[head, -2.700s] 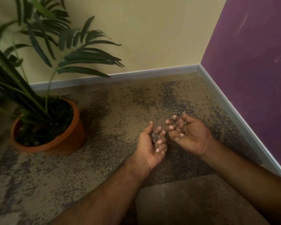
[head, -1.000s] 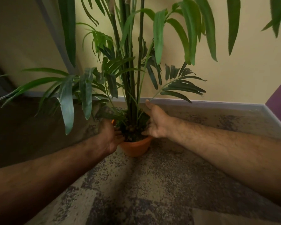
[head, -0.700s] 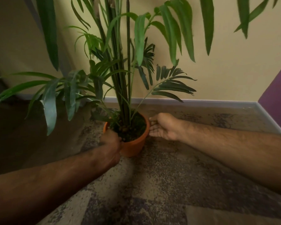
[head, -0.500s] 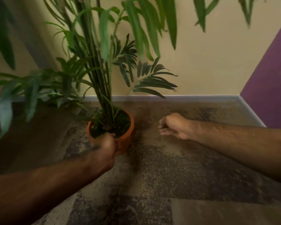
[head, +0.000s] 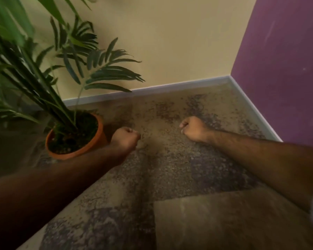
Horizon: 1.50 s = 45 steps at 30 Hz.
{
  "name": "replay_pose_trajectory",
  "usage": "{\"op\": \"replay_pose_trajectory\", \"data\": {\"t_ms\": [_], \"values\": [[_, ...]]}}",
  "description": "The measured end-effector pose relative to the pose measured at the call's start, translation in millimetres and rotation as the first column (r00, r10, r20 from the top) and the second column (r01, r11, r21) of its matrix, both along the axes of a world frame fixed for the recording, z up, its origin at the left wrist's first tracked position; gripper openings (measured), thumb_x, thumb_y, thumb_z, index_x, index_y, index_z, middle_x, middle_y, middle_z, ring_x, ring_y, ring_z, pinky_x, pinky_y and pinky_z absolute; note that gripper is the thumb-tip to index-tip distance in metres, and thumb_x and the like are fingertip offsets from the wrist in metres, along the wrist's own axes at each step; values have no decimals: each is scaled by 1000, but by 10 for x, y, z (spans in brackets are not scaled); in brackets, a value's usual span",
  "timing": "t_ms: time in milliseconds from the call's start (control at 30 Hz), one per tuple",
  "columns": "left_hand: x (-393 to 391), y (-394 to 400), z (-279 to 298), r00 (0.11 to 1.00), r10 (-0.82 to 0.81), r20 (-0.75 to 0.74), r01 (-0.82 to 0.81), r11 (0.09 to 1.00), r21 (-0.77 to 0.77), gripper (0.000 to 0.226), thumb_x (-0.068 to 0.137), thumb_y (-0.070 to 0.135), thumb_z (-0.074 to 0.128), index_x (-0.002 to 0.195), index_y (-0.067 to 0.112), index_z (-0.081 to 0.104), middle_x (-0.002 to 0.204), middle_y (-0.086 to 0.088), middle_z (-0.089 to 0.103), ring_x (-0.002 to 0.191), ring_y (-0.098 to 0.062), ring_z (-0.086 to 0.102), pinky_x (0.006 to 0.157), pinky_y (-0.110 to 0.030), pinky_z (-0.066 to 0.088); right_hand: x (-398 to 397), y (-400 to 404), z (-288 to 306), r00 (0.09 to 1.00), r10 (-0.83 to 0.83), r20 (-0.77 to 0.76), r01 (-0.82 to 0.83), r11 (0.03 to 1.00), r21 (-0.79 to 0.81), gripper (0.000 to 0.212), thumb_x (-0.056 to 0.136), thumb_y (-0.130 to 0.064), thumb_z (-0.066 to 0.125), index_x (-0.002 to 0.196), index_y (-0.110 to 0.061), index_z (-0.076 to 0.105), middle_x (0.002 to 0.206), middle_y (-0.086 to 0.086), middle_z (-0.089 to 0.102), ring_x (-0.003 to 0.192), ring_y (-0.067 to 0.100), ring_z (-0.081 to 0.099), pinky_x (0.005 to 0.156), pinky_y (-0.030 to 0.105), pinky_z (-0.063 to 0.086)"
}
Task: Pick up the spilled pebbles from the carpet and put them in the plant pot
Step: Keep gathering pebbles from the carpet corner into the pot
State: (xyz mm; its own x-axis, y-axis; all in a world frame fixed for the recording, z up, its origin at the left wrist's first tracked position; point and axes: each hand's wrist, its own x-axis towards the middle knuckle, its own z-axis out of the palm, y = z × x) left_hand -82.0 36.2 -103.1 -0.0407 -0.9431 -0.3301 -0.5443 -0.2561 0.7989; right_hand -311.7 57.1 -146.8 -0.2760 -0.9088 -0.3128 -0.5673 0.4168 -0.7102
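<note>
An orange plant pot [head: 96,141] with a tall green palm [head: 43,83] stands on the speckled carpet [head: 170,168] at the left. Dark soil and small pebbles fill the pot. My left hand [head: 126,138] is a closed fist just right of the pot's rim, above the carpet. My right hand [head: 193,129] is also a closed fist, further right over the carpet. I see nothing held in either fist. No loose pebbles stand out on the mottled carpet; the picture is blurred.
A beige wall with a grey skirting board [head: 152,87] runs behind the pot. A purple wall [head: 287,69] closes the corner on the right. A plain beige carpet tile [head: 224,222] lies near the front.
Both hands left the pot: they had reached into its soil, then drew back as closed fists to the right. The view swung right toward the corner.
</note>
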Motion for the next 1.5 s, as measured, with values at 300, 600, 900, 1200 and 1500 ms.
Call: {"op": "replay_pose_trajectory", "data": {"t_ms": [300,600,900,1200,1500], "values": [[-453,-31,-12,971,-230,68,228,973,39,4,80,12,67,77,11,67,82,-11,68,69,-21,60,69,-35,55,-281,129,-84,985,57,-162,-57,998,5,15,83,-3,56,89,-14,65,84,6,64,65,18,61,63,27,51],[-714,-161,35,882,-429,198,445,894,-49,9,78,10,71,78,16,65,77,-3,65,67,-16,58,55,-23,46,-719,498,114,914,189,-359,-162,981,105,16,82,-8,61,86,-23,61,86,-6,60,79,14,58,69,27,51],[-989,-142,-445,581,-716,386,775,631,4,29,76,10,73,104,15,65,96,-3,68,81,-18,64,61,-19,50,-1029,932,575,828,343,-444,-266,937,226,19,80,-9,59,95,-21,62,93,2,65,84,22,61,72,33,52],[-1502,254,-1149,480,-782,398,857,514,-25,39,74,26,77,110,26,61,110,3,48,90,-15,55,79,-24,50,-1403,1587,-191,879,302,-370,-192,933,305,44,70,-13,69,112,-18,58,105,3,59,92,22,58,79,37,52],[-1315,82,-1451,549,-769,327,822,567,-47,27,71,32,80,91,25,64,92,7,64,82,-12,63,73,-23,49,-1166,1205,-803,919,279,-280,-209,944,255,66,80,-21,72,138,-21,41,128,4,40,109,22,50,87,32,46]]}}
